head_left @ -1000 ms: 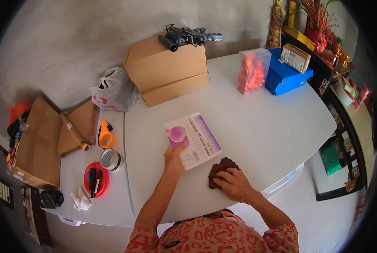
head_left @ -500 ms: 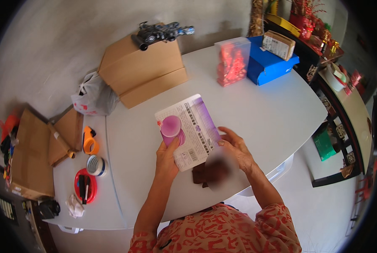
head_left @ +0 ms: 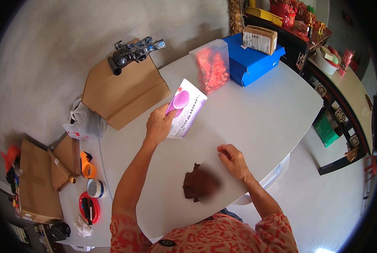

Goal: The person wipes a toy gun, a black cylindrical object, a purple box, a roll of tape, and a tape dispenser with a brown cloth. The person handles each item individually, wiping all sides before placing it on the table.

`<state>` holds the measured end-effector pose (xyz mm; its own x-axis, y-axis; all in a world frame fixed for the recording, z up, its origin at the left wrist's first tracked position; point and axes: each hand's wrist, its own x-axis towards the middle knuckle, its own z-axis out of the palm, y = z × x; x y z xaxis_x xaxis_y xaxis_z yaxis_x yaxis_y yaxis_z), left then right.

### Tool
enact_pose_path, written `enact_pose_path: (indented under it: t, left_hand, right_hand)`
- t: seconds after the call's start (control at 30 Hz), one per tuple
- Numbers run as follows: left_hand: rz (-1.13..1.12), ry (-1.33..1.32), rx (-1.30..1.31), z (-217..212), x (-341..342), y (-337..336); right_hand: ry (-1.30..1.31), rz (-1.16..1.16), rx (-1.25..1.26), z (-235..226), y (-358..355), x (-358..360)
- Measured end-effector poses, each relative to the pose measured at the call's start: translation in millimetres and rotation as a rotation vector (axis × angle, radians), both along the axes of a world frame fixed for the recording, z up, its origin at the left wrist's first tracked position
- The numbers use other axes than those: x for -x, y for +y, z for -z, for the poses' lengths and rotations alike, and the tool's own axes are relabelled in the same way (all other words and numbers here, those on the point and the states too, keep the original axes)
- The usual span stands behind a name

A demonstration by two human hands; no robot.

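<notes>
My left hand (head_left: pixel 158 125) grips a flat white-and-purple printed package (head_left: pixel 191 109) by its left edge, held tilted above the middle of the table. A purple round-ended piece (head_left: pixel 181 100) shows on the package beside my thumb; its kind I cannot make out. Lower right, my right hand (head_left: pixel 234 161) hovers over or rests on the table with fingers curled in and nothing seen in them. Between my forearms lies a dark brown, crumpled-looking thing (head_left: pixel 191 184), its right part blurred.
Toward the back stand a cardboard box (head_left: pixel 125 90) with a dark toy-like object (head_left: pixel 133 54) on it, a clear box of red items (head_left: pixel 211 69) and a blue box (head_left: pixel 253 63) bearing a small parcel (head_left: pixel 259 40). An orange tape dispenser (head_left: pixel 87 165), tape roll (head_left: pixel 96 188) and red tray (head_left: pixel 96 211) sit left.
My left hand has carried the package up and away to the far left, tilting it. My right hand has let go of the package's right edge and curled its fingers.
</notes>
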<state>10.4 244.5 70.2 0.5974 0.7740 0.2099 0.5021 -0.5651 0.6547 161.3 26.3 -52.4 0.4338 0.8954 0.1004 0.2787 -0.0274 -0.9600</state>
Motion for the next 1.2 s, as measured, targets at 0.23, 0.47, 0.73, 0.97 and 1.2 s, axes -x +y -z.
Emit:
enact_pose_path:
  t: [0.23,0.47,0.73,0.97,1.2]
  left_hand:
    - [0.066,0.208,-0.28,-3.2,-43.9,70.5]
    - [0.069,0.407,-0.161,-4.5,-56.9,119.0]
    - [0.186,0.224,-0.123,0.5,-56.5,149.6]
    - [0.308,0.149,0.173,-45.7,-55.5,102.7]
    - [0.414,-0.505,1.098,-20.7,-121.3,21.4]
  right_hand:
    - [-0.365,-0.009,-0.253,7.5,-5.7,5.7]
    - [-0.344,-0.033,-0.262,4.2,-5.7,3.2]
    - [-0.372,-0.054,-0.251,1.8,-6.2,3.0]
    - [-0.267,-0.025,-0.248,4.5,-8.0,1.2]
    - [-0.056,-0.011,-0.107,-7.6,-17.7,-13.9]
